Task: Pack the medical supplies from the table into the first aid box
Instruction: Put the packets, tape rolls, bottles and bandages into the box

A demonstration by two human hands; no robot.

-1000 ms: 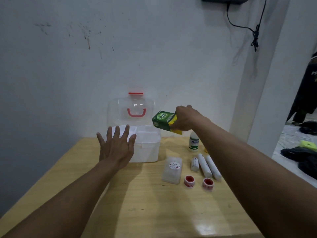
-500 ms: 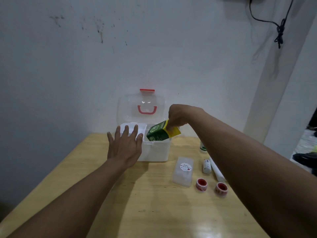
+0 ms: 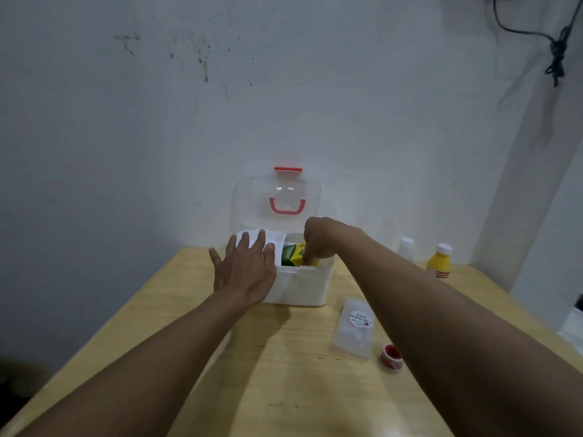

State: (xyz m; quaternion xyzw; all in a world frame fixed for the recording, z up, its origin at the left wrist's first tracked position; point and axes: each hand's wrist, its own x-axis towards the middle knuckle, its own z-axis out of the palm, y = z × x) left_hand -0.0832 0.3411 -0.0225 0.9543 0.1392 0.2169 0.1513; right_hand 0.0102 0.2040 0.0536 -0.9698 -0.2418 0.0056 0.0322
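The right hand (image 3: 318,239) pinches the green carton (image 3: 291,254) inside the box (image 3: 303,287), left hand (image 3: 244,269) flat and empty; tilted, the carton may jam.

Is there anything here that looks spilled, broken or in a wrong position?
Nothing stands out. The green and yellow carton sits tilted in the first aid box, only because the right hand is placing it.
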